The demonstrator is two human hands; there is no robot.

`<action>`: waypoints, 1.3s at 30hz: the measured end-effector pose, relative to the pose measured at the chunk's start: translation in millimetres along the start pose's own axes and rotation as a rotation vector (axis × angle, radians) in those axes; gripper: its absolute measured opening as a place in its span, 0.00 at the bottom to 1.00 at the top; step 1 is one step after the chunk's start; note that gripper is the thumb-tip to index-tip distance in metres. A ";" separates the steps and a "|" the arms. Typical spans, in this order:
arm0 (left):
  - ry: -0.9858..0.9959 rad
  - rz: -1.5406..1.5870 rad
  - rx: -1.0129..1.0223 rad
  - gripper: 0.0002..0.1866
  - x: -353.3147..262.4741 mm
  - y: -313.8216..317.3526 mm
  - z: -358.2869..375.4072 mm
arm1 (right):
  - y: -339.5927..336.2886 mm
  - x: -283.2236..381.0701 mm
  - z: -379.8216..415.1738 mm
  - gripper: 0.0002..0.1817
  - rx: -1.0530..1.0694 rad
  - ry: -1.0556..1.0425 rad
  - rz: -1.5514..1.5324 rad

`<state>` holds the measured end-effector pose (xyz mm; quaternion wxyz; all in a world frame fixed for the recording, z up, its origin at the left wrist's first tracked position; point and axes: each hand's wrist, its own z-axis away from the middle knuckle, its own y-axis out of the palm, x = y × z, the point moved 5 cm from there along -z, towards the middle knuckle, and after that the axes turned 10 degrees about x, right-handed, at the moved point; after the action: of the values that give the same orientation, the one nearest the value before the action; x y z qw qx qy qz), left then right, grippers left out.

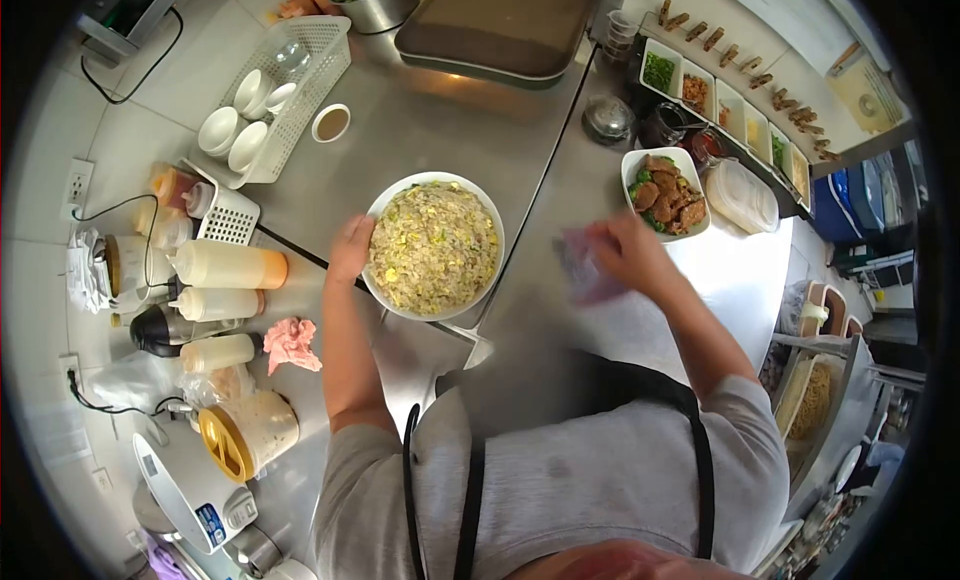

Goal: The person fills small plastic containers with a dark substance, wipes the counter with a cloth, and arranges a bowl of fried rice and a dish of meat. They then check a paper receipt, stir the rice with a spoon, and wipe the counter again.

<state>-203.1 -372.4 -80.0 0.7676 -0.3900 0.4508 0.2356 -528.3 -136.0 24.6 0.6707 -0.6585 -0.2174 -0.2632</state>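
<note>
A round white bowl [497, 220] heaped with fried rice [432, 248] sits on the steel counter in front of me. My left hand [351, 248] grips its left side at the rim; some of the fingers are hidden. To the right, my right hand [630, 252] is closed on a purple cloth [588, 268], which is smeared by motion and held apart from the bowl. Just beyond that hand stands a squarish white bowl [700, 162] with browned meat slices and green vegetables [665, 193].
At left are squeeze bottles [228, 264], a crumpled pink cloth [292, 345], a yellow-lidded tub [250, 435] and a scale [190, 490]. A white basket [325, 65] holds small bowls, beside a sauce cup [331, 123]. A large tray [495, 25] lies behind; garnish containers [730, 110] line the right.
</note>
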 end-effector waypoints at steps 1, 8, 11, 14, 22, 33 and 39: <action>0.016 0.033 -0.007 0.14 -1.4 1.5 1.0 | -11.3 7.3 -22.7 0.06 -0.080 0.007 0.014; 0.039 0.052 0.002 0.14 -1.5 10.2 -1.0 | 1.4 -39.1 -163.2 0.14 -0.147 0.314 0.418; 0.051 0.056 -0.010 0.13 -3.4 14.7 -0.1 | 44.9 -75.2 -176.9 0.16 -0.181 0.327 0.688; 0.074 0.076 -0.032 0.13 -12.9 14.0 3.7 | 63.8 -70.8 -172.5 0.16 -0.033 0.401 0.613; 0.072 0.127 -0.089 0.13 1.5 13.3 1.9 | -55.3 -82.5 -218.5 0.17 -0.098 0.720 0.542; 0.056 0.184 -0.080 0.12 -7.8 17.5 4.2 | -18.8 -203.1 -281.6 0.26 0.252 1.124 0.114; 0.067 0.131 -0.117 0.13 -11.1 18.4 5.2 | 68.4 -149.7 -265.1 0.24 0.100 0.755 0.415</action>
<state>-219.0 -357.5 -75.9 0.7107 -0.4115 0.4864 0.2981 -613.9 -391.0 -133.7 0.7729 -0.5125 0.1677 -0.3344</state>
